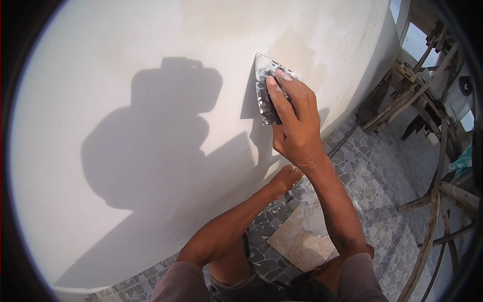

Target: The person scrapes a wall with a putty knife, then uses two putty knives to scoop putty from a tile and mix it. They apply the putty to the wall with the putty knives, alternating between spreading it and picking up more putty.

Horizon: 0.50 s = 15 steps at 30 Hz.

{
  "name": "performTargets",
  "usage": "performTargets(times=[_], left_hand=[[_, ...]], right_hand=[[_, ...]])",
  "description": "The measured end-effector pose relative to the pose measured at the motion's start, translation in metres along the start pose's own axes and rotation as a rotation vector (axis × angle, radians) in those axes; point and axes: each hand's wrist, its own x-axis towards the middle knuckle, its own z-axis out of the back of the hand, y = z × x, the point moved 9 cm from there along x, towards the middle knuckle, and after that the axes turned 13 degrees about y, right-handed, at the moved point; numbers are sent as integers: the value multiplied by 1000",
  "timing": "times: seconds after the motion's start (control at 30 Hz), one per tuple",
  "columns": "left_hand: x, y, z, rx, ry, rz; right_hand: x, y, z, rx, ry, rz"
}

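Note:
My right hand [300,113] is closed on a putty knife [264,95], with two fingers pressed along its wide, dark blade, which is smeared with white filler. The blade lies against or very near the white wall [226,30]; a damp-looking beige patch [294,48] shows beside it. Lower down, my left hand [288,180] is curled into a fist close to the wall. Whitish material shows just beyond that fist, partly behind my right forearm. Whatever the left fingers hold is hidden.
Grey stone-patterned tiles [372,191] cover the floor. A beige, stained slab or board [304,236] lies between my legs. Wooden poles and planks [397,108] stand in a tangle at the right, with a teal cloth [462,162] among them. My shadow falls across the wall.

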Motion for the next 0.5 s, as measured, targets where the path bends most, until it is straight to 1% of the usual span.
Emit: performTargets(times=[0.07, 0.13, 0.23, 0.3, 0.33, 0.37, 0.4, 0.47, 0.5], left_hand=[[0, -5, -6, -32, 44, -56], [-10, -31, -22, -120, 76, -158], [-7, -16, -17, -196, 61, -108], [-8, -7, -13, -187, 55, -101], [-9, -4, -12, -182, 52, -98], [-10, -9, -11, -147, 36, -190], [-17, -34, -21, -112, 19, -283], [-12, -31, -18, -29, 2, -176], [-2, -2, -4, 19, 3, 24]], right_hand=[[-11, 5, -6, 7, 33, 36], [-23, 8, -15, 3, 45, 81], [-41, 13, -24, 22, 135, 109], [-54, 13, -30, 7, 194, 155], [-61, 8, -27, 54, 201, 128], [-68, 4, -24, 102, 208, 100], [-71, 1, -22, 150, 215, 74], [-73, -24, -1, 221, 3, -193], [-77, -36, 9, 255, -105, -327]])
